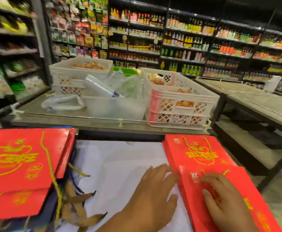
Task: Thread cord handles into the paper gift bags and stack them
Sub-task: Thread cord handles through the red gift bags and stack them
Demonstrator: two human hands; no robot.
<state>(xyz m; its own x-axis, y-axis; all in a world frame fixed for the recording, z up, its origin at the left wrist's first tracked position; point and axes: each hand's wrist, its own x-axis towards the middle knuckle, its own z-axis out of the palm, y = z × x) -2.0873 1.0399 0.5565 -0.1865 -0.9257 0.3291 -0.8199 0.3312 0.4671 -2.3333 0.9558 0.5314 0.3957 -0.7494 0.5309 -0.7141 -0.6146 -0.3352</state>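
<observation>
A stack of flat red paper gift bags with gold print lies at the right, a gold cord handle looped on the upper one. My right hand rests flat on the nearest red bag, fingers spread. My left hand lies open on the white sheet, its fingertips touching the stack's left edge. At the left sits another pile of red bags with a long gold cord trailing over it. Loose gold and dark blue cords lie beside that pile.
Behind the work surface a grey table carries white crates of eggs, a clear tub and rolls of plastic bags. Store shelves of bottles and packets fill the background. Brown dried pods lie near the left pile.
</observation>
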